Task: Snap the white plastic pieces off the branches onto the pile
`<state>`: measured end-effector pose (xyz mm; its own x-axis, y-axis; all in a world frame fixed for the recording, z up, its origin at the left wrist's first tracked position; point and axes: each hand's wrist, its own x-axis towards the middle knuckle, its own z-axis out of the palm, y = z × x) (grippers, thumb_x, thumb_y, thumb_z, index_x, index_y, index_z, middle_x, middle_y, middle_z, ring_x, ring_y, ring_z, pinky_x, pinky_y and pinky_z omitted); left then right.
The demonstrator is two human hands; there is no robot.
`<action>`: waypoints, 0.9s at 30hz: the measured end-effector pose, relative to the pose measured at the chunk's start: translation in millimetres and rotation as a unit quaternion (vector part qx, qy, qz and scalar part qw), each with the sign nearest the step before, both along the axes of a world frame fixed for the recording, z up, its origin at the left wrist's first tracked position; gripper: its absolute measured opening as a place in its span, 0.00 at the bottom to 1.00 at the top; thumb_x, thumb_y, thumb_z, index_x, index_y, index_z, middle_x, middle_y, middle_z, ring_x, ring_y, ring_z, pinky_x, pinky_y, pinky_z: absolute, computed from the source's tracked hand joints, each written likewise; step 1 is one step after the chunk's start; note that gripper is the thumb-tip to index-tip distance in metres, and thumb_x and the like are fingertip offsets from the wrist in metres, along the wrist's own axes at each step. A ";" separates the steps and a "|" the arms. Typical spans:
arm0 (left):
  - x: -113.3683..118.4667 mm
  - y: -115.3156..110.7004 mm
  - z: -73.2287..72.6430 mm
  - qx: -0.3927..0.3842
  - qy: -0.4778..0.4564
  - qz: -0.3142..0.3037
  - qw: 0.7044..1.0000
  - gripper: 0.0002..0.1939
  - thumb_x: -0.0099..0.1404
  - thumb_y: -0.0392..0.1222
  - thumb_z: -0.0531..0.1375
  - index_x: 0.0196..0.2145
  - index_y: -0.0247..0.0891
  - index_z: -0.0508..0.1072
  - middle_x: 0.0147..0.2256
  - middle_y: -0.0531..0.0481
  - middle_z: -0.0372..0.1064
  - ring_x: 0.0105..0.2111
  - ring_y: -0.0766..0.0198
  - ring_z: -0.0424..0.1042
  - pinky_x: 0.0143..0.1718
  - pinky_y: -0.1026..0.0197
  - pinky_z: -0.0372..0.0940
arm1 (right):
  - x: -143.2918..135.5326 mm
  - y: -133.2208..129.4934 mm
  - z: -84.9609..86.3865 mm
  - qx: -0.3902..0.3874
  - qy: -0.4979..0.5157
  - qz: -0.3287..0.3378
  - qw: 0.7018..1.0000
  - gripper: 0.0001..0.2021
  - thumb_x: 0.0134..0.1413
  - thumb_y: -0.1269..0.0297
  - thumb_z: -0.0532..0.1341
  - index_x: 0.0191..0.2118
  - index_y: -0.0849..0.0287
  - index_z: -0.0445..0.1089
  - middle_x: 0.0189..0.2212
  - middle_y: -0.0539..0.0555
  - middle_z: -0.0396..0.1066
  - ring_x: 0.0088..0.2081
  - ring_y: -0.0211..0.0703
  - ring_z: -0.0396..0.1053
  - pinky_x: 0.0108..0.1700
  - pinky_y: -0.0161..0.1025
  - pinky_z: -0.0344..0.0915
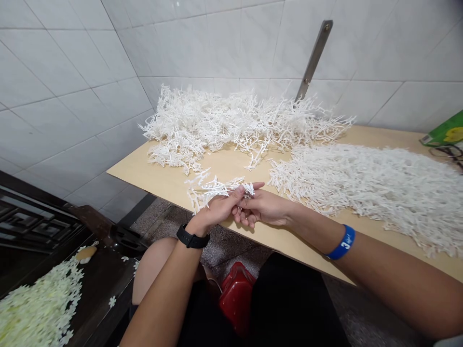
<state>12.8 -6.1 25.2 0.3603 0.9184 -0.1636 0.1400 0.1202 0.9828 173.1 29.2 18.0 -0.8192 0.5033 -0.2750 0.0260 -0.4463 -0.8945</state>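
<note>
Between the person's knees, below the front edge of the surface, a glossy red object shows in part, too cut off to name. Just beyond it, the two hands are together over that edge, overlapping. A black watch marks the left wrist and a blue wristband the right. The left hand appears to pinch a small bunch of white branching sprigs under its thumb, with most of the bunch trailing leftward and short tips poking out toward the other hand. The right hand meets it there, fingers loosely curled; whether it grips anything is hidden by the overlap.

I judge the step in hand to be fingering or sorting this one bunch. The next move would call for a light pinch at the stems, since such thin branches look easy to snag or bend.

Farther off, to the right, lies a flat, dense spread of similar white pieces, its near end close to the right hand. Behind, a taller tangled heap runs along the tiled wall, where a metal bar rises.
</note>
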 end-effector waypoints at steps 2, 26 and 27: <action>1.3 2.3 -0.9 0.002 0.018 0.004 1.000 0.36 0.66 0.69 0.47 0.44 0.34 0.79 0.14 0.53 0.66 0.22 0.63 0.73 0.30 0.64 0.67 | -2.4 0.5 0.2 0.048 -0.030 -0.030 0.998 0.14 0.66 0.65 0.56 0.29 0.65 0.68 0.21 0.53 0.72 0.19 0.34 0.68 0.18 0.29 0.66; 5.4 13.0 -8.2 0.064 0.142 0.197 0.968 0.27 0.63 0.64 0.54 0.31 0.39 0.81 0.23 0.45 0.76 0.36 0.49 0.77 0.41 0.57 0.67 | 6.3 7.2 6.7 0.364 -0.093 0.063 0.925 0.26 0.65 0.40 0.46 0.23 0.55 0.54 0.15 0.44 0.54 0.18 0.35 0.54 0.23 0.35 0.57; 6.1 13.6 -9.0 0.065 0.148 0.200 0.967 0.27 0.64 0.64 0.54 0.31 0.39 0.81 0.23 0.45 0.76 0.36 0.49 0.77 0.41 0.57 0.67 | 6.9 8.8 6.9 0.393 -0.096 0.060 0.913 0.26 0.66 0.41 0.45 0.23 0.55 0.54 0.15 0.45 0.54 0.20 0.36 0.56 0.25 0.36 0.58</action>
<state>18.9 7.5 16.1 -0.0716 0.9943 -0.0786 0.3846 0.1003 0.9176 180.0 38.0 25.0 -0.8558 0.5172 -0.0110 0.2219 0.3477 -0.9110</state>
